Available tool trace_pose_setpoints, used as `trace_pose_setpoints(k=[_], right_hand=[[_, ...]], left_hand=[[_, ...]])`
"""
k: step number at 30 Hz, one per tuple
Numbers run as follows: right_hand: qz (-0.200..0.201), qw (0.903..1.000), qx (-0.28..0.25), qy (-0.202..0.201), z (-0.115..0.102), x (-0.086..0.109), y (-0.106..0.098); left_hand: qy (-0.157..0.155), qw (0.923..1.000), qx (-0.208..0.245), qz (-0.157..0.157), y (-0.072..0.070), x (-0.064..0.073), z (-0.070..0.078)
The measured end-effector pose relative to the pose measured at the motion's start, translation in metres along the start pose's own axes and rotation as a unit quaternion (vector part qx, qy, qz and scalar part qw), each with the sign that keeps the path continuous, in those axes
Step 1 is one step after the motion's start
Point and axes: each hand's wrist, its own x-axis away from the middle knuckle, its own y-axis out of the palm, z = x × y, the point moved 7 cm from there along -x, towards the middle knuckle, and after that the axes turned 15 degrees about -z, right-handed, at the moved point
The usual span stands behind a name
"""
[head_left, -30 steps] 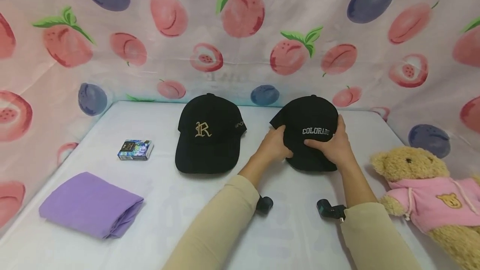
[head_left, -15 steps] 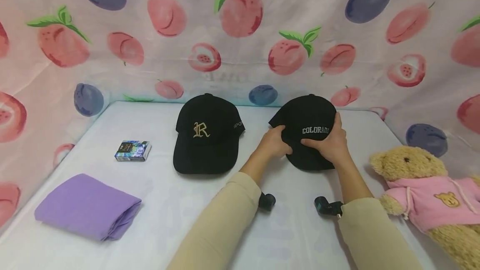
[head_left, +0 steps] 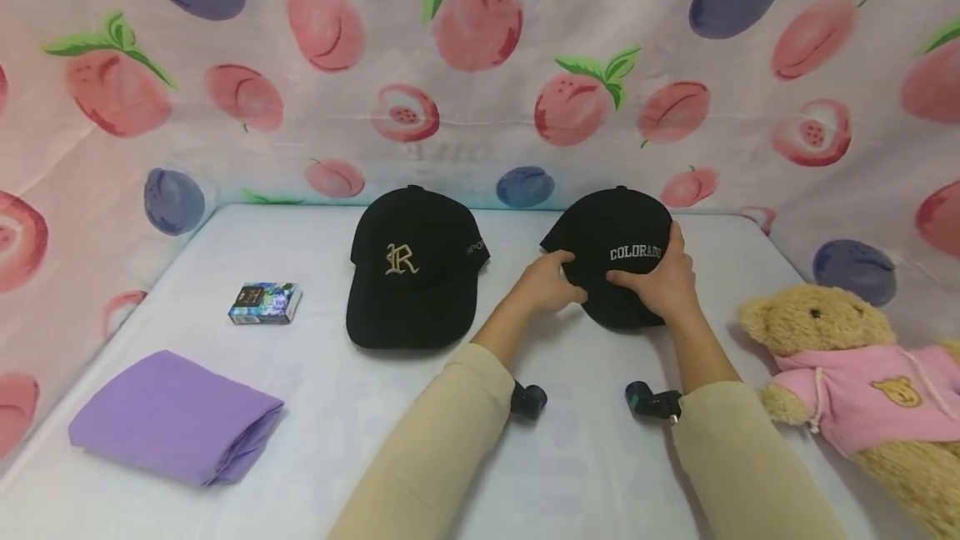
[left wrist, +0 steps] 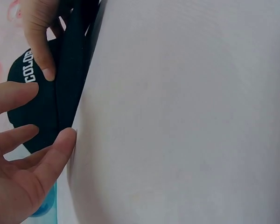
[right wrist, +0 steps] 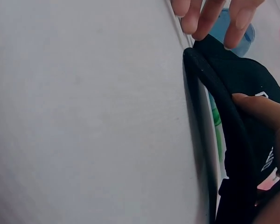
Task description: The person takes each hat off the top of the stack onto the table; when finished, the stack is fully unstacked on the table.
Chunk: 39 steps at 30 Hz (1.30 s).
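Observation:
A black baseball cap [head_left: 618,223] with white COLORADO lettering stands at the back right of the table in the head view. My right hand [head_left: 667,277] grips its right side, thumb on the front just under the lettering and fingers round the far side. On the cap's left, my left hand [head_left: 551,282] has its fingers spread beside the brim; in the left wrist view the left fingertips [left wrist: 65,137] are right at the brim's edge. A second black cap [head_left: 412,265] with a gold R sits left of my hands, untouched.
A small colourful box [head_left: 265,303] and a folded purple cloth [head_left: 180,419] lie on the left of the white table [head_left: 585,473]. On the right lies a teddy bear [head_left: 847,390] in a pink hoodie. A fruit-print curtain [head_left: 480,132] hangs along the back.
The COLORADO cap has turned slightly, its lettering shifting right and its brim edge rising a little. Both hands stay at its sides. The head view has shifted slightly.

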Motion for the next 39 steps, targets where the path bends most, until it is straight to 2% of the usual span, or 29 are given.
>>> trace_pose_setpoints(k=[6, 10, 15, 19, 26, 33, 39], right_hand=[[0.004, 0.9999, -0.006, 0.009, 0.004, 0.001, -0.001], [0.007, 0.9999, -0.006, 0.009, 0.005, -0.001, 0.000], [0.028, 0.9994, -0.008, 0.019, 0.010, -0.002, -0.002], [0.039, 0.9988, -0.005, 0.028, 0.015, -0.002, -0.005], [0.039, 0.9985, 0.003, 0.037, 0.021, -0.003, -0.010], [0.045, 0.9982, 0.008, 0.038, 0.027, -0.006, -0.015], [0.054, 0.9978, 0.011, 0.037, 0.029, -0.005, -0.020]], left_hand=[[0.011, 0.9998, 0.002, -0.015, 0.003, 0.006, 0.001], [0.014, 0.9994, 0.032, 0.001, 0.002, 0.011, -0.005], [0.032, 0.9977, 0.060, 0.010, 0.001, 0.016, -0.011], [0.044, 0.9964, 0.072, 0.003, 0.002, 0.019, -0.012], [0.075, 0.9861, 0.146, -0.025, 0.008, 0.029, -0.009], [0.084, 0.9848, 0.148, -0.038, 0.008, 0.041, -0.007], [0.089, 0.9813, 0.163, -0.050, 0.006, 0.054, -0.012]])
